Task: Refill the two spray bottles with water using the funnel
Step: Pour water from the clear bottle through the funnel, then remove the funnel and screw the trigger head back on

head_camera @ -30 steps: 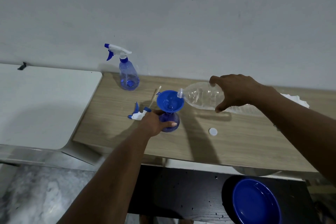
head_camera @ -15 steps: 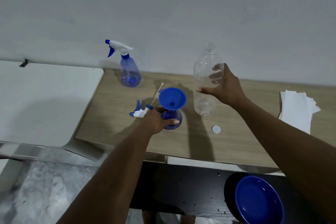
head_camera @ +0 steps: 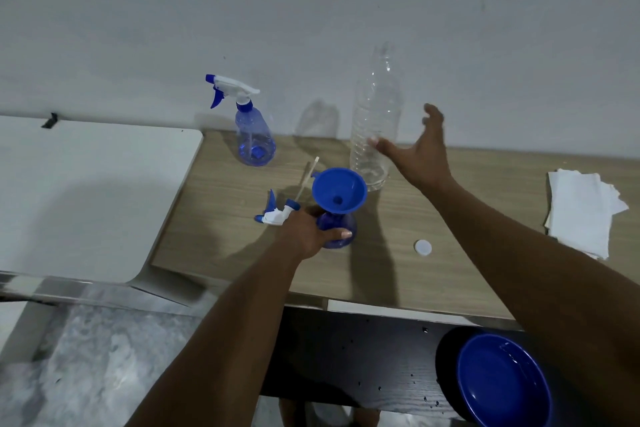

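While the left hand (head_camera: 311,232) grips the open spray bottle (head_camera: 337,236) directly under the funnel (head_camera: 339,194), fingers curled round its blue body, the funnel sits upright in the neck. Judged purpose: steadying a top-heavy stack.

The clear water bottle (head_camera: 375,121) stands upright just behind and right of the funnel and looks empty. Its white cap (head_camera: 423,247) lies on the surface (head_camera: 450,270), right of the funnel and nearer the camera.

The right hand (head_camera: 422,152) hovers right of the funnel, fingers spread wide, holding nothing. The thumb tip is at the bottle wall; contact uncertain.

The removed trigger head (head_camera: 277,215) lies just left of the funnel, handy for refitting. The second spray bottle (head_camera: 254,135), trigger fitted, stands behind and left of the funnel.

Change: one second ago the water bottle was tipped with its mouth at the funnel rim. Half a second ago it was upright and gripped. Now it is released.
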Demonstrator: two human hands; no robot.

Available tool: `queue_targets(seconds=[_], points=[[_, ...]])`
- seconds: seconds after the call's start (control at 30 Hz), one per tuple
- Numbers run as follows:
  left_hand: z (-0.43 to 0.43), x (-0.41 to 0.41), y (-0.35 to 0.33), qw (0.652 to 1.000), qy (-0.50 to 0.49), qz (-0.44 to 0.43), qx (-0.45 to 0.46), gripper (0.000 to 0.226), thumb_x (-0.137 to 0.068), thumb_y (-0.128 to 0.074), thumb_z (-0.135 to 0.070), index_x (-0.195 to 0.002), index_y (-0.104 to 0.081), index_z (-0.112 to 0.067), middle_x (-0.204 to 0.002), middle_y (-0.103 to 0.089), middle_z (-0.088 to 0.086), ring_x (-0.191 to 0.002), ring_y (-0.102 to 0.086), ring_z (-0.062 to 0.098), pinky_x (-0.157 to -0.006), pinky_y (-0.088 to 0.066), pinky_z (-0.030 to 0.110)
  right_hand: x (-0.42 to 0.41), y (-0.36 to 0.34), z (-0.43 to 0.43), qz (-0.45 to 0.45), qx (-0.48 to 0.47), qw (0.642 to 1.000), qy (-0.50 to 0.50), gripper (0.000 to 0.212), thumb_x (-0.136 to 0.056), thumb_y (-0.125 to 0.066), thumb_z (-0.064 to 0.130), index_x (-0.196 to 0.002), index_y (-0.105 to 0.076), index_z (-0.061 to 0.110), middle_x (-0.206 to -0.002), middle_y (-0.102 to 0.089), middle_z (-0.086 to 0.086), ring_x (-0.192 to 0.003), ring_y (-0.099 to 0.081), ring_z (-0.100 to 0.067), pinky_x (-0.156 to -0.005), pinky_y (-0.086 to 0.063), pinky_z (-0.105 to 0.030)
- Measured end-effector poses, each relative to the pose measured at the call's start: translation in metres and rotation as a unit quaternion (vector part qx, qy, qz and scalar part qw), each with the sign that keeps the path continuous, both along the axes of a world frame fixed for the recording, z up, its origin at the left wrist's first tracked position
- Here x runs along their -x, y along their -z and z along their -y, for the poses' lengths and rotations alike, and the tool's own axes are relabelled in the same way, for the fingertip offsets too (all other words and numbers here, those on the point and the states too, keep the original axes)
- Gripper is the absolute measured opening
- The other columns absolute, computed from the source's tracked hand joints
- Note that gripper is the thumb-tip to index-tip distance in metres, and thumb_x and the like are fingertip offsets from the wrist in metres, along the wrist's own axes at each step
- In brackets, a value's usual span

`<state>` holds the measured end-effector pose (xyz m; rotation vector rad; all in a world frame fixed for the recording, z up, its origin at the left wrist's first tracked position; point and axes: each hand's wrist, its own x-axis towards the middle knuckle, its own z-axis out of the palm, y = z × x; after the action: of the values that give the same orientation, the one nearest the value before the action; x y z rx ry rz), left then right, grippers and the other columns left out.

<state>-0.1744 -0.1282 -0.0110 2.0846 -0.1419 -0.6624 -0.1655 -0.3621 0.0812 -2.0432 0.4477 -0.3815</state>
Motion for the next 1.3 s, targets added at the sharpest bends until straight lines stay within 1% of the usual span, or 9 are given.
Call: queue_targets(seconds=[0.13, 0.27, 0.47, 0.6, 0.67, 0.8, 0.93, 1.03, 1.3], points=[[0.001, -0.002, 0.0, 1.0, 0.01, 0.022, -0.021, 0.053, -0.074, -0.086, -0.039, -0.118, -0.064, -0.021, -0.105, -0.07, -0.006, -0.093, -0.066, 0.008, -0.084, -0.056, 0.029, 0.053, -0.01, -0.032, 0.207, 0.135, 0.969, 0.006, 0.084, -0.08, -0.064, 0.069, -0.137, -0.042, 0.011, -0.135, -0.044, -0.005, -0.121, -0.048, -0.022, -0.102, -0.041, -0.05], [0.007, -0.004, -0.009, 0.996, 0.043, 0.068, -0.049, 0.032, -0.101, -0.046, 0.003, -0.132, -0.054, 0.002, -0.127, -0.061, 0.018, -0.093, -0.066, 0.022, -0.054, -0.053, 0.013, 0.07, -0.014, -0.071, 0.038, 0.291, 0.934, -0.203, 0.1, -0.064, -0.068, 0.081, -0.143, -0.04, 0.025, -0.146, -0.038, -0.001, -0.136, -0.037, -0.022, -0.104, -0.032, -0.039], [-0.007, -0.006, 0.005, 0.977, 0.077, 0.079, -0.184, 0.034, -0.087, -0.07, -0.03, -0.118, -0.059, -0.022, -0.1, -0.06, -0.002, -0.089, -0.057, 0.016, -0.077, -0.046, 0.027, 0.046, -0.013, -0.086, -0.069, 0.281, 0.927, -0.237, 0.09, -0.071, -0.081, 0.05, -0.146, -0.038, 0.022, -0.137, -0.048, -0.003, -0.118, -0.055, -0.025, -0.092, -0.05, -0.037], [-0.006, -0.008, 0.011, 0.99, -0.068, -0.114, 0.052, 0.044, -0.084, -0.073, -0.034, -0.126, -0.063, -0.022, -0.132, -0.059, 0.004, -0.115, -0.058, 0.03, -0.088, -0.057, 0.047, 0.044, -0.028, -0.091, -0.04, 0.279, 0.932, -0.228, 0.09, -0.067, -0.081, 0.05, -0.143, -0.04, 0.024, -0.136, -0.049, -0.001, -0.112, -0.057, -0.023, -0.087, -0.051, -0.037], [-0.004, -0.011, 0.02, 0.94, -0.155, -0.227, 0.203, 0.027, -0.101, -0.049, -0.017, -0.12, -0.066, -0.006, -0.136, -0.059, 0.015, -0.119, -0.056, 0.042, -0.082, -0.059, 0.056, 0.044, -0.032, -0.094, -0.036, 0.277, 0.933, -0.226, 0.092, -0.065, -0.082, 0.051, -0.142, -0.039, 0.025, -0.137, -0.048, 0.0, -0.113, -0.057, -0.022, -0.087, -0.053, -0.039], [-0.005, -0.011, 0.015, 0.873, -0.263, -0.302, 0.279, 0.032, -0.104, -0.042, -0.018, -0.111, -0.07, -0.003, -0.126, -0.064, 0.016, -0.118, -0.058, 0.043, -0.086, -0.057, 0.06, 0.046, -0.029, -0.099, -0.043, 0.288, 0.931, -0.222, 0.091, -0.066, -0.082, 0.051, -0.142, -0.039, 0.026, -0.137, -0.048, 0.001, -0.114, -0.057, -0.022, -0.088, -0.054, -0.042], [-0.014, -0.016, 0.026, 0.994, -0.074, -0.076, 0.013, 0.046, -0.09, -0.064, -0.044, -0.129, -0.063, -0.019, -0.129, -0.064, 0.007, -0.116, -0.059, 0.034, -0.095, -0.054, 0.054, 0.047, -0.025, -0.101, -0.047, 0.284, 0.936, -0.202, 0.089, -0.066, -0.081, 0.051, -0.141, -0.039, 0.027, -0.135, -0.048, 0.002, -0.112, -0.057, -0.021, -0.088, -0.054, -0.041], [-0.019, -0.013, 0.029, 0.985, 0.086, 0.058, -0.137, 0.082, -0.058, -0.074, -0.073, -0.132, -0.057, -0.039, -0.13, -0.063, 0.001, -0.116, -0.061, 0.028, -0.1, -0.05, 0.046, 0.048, -0.023, -0.102, -0.055, 0.27, 0.942, -0.189, 0.087, -0.067, -0.079, 0.05, -0.141, -0.039, 0.029, -0.133, -0.049, 0.004, -0.11, -0.057, -0.02, -0.084, -0.055, -0.04], [-0.027, -0.014, 0.025, 0.997, 0.065, 0.015, -0.034, 0.078, -0.059, -0.086, -0.058, -0.129, -0.06, -0.035, -0.122, -0.064, -0.002, -0.107, -0.061, 0.019, -0.098, -0.053, 0.04, 0.054, -0.009, -0.101, -0.086, 0.177, 0.969, -0.152, 0.08, -0.069, -0.081, 0.044, -0.138, -0.043, 0.031, -0.126, -0.053, 0.002, -0.106, -0.057, -0.018, -0.09, -0.053, -0.039]])
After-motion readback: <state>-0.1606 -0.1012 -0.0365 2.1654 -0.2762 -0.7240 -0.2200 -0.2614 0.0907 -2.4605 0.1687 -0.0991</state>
